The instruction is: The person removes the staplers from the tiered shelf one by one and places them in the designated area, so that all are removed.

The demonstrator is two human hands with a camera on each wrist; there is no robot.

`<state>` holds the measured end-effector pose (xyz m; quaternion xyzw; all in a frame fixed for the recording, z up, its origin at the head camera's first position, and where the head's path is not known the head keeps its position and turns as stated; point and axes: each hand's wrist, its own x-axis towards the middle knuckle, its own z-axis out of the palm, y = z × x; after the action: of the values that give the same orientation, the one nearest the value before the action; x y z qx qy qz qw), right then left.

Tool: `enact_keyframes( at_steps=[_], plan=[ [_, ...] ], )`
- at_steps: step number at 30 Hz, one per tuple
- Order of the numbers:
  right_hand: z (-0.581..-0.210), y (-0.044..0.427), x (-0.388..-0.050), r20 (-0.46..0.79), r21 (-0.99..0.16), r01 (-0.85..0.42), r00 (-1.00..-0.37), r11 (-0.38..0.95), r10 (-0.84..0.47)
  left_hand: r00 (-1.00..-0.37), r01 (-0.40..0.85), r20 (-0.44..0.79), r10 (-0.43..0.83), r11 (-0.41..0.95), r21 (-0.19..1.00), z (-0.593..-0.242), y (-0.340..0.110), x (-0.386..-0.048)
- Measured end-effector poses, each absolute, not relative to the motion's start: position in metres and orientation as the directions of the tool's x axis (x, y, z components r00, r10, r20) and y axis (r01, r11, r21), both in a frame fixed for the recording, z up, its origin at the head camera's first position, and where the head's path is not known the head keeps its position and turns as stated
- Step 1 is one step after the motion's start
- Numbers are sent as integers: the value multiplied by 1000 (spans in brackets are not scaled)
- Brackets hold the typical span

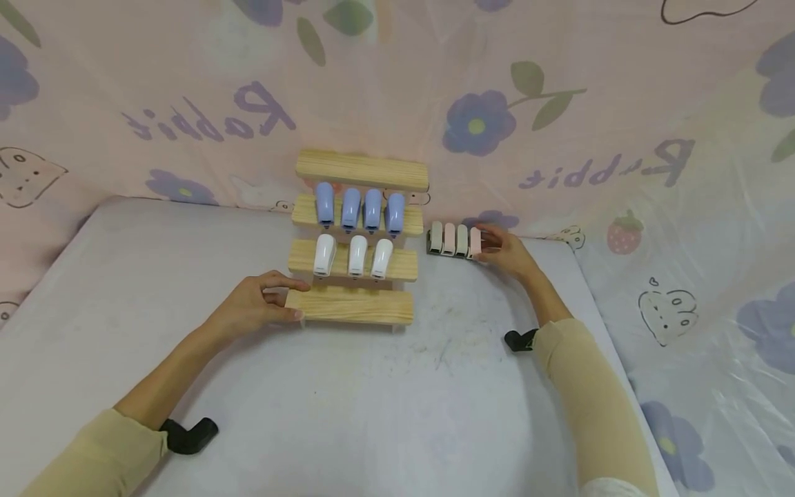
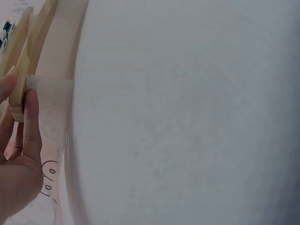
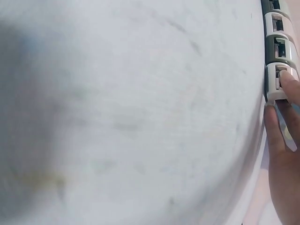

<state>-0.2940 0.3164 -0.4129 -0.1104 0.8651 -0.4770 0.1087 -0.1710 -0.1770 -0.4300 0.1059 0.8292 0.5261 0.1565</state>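
In the head view, my left hand (image 1: 254, 305) pinches the left end of the lowest board of a wooden tiered rack (image 1: 350, 306). The left wrist view shows its thumb and fingers on either side of that board (image 2: 29, 56). On the right, my right hand (image 1: 508, 254) pinches a pink mini stapler (image 1: 475, 241), the rightmost of a short row. The right wrist view has the thumb on this stapler's front (image 3: 276, 89) and fingers at its side. Grey-green staplers (image 1: 437, 236) and another pink stapler (image 1: 449, 238) stand beside it.
Several blue-purple staplers (image 1: 350, 207) sit on the rack's second board from the top. Three white staplers (image 1: 357, 255) sit on the board below. The rack stands on a white-covered table (image 1: 373, 407), before a flower-printed curtain (image 1: 385, 83). A black piece (image 1: 192, 436) protrudes at each sleeve cuff.
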Motion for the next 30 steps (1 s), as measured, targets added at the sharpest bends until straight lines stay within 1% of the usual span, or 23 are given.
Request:
enact_keyframes(
  at_steps=[6,11,22,27,30],
  plan=[
    [-429,323,-302,-87,-850,-70,-959,522,-271,-927,10,-143,346,404,915,-431,-177,-169],
    [-438,328,-306,-78,-835,-75,-964,545,-252,-929,17,-141,341,420,908,-431,-177,-170],
    [-436,326,-307,-71,-824,-81,-967,560,-244,-928,12,-148,341,425,905,-430,-176,-171],
    [-419,316,-298,-86,-843,-68,-962,533,-259,-926,12,-146,347,416,909,-428,-176,-169],
    [-421,317,-299,-77,-835,-81,-962,545,-261,-926,16,-142,349,415,910,-427,-176,-169]
  ],
)
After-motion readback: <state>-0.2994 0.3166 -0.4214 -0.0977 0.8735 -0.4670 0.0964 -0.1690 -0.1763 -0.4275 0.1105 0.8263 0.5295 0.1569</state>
